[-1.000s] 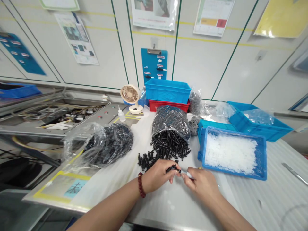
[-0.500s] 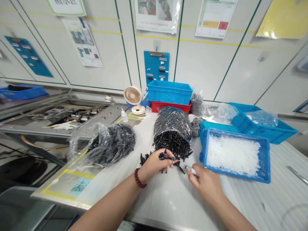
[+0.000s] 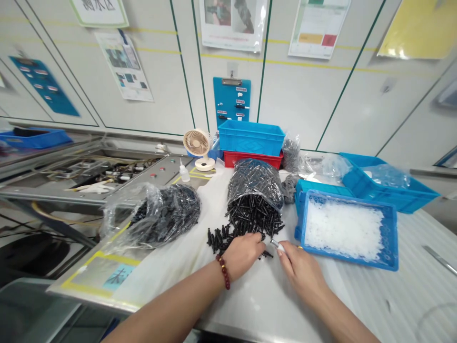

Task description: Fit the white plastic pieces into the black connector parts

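Workshop counter (image 3: 257,305): left hand (image 3: 243,256) touches spilled black plastic parts (image 3: 223,239), while the separate right hand (image 3: 303,274) pinches a small white tube (image 3: 277,245) just beside them.

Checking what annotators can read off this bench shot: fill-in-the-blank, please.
1. The left hand, with a ____ bead bracelet on its wrist, rests on a spill of black plastic parts.
2. More of the same parts fill a clear plastic ____ lying open behind the spill.
3. The right hand, pinching a small pale item, is next to a blue tray heaped with ____ pieces.

Missing words: red; bag; white.
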Demonstrator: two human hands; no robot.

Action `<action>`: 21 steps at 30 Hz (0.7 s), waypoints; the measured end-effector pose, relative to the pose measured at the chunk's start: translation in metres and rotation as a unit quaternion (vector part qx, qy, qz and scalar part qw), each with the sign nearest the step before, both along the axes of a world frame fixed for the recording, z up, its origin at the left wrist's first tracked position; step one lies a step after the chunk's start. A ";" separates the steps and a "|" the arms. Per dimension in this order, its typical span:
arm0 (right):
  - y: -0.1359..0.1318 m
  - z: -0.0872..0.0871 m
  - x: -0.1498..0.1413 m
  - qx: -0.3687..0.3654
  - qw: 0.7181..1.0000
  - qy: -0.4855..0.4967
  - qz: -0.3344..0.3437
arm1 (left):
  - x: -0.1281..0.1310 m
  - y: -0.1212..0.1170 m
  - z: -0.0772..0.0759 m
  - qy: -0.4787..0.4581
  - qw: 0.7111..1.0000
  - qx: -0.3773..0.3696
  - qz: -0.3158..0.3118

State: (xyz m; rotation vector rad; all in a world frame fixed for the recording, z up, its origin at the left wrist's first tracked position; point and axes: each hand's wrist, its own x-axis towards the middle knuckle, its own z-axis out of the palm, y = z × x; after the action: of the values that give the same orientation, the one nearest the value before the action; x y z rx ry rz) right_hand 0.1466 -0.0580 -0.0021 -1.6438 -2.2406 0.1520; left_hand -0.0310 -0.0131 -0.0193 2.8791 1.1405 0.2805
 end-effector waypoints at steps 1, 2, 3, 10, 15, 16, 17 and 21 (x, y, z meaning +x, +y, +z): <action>0.000 0.000 0.000 -0.003 1.000 -0.005 -0.004 | 0.000 0.000 0.000 -0.010 1.000 0.002 0.001; 0.000 0.000 0.000 -0.005 1.000 -0.010 -0.010 | -0.002 0.001 0.001 -0.033 0.999 -0.006 0.001; 0.000 0.001 0.000 -0.008 1.000 -0.013 -0.015 | -0.003 0.002 0.002 -0.071 0.997 -0.022 0.003; 0.003 -0.001 0.005 -0.028 0.999 -0.023 -0.037 | -0.022 0.003 0.016 -0.350 0.926 -0.133 0.054; 0.002 -0.003 0.003 -0.028 0.998 -0.055 -0.026 | -0.024 0.002 0.018 -0.345 0.926 -0.154 0.003; 0.002 -0.003 0.002 -0.025 0.998 -0.062 -0.022 | -0.023 0.002 0.017 -0.340 0.928 -0.152 -0.010; 0.001 -0.003 0.001 -0.021 0.997 -0.069 -0.016 | -0.023 0.002 0.017 -0.335 0.930 -0.150 -0.018; 0.000 -0.003 -0.002 -0.017 0.996 -0.088 0.006 | -0.021 0.001 0.015 -0.316 0.933 -0.170 -0.020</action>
State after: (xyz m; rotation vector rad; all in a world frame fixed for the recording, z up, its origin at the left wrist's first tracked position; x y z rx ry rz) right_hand 0.1449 -0.0577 -0.0048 -1.7224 -2.3885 0.0503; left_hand -0.0519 -0.0122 -0.0043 2.2404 0.8901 0.8385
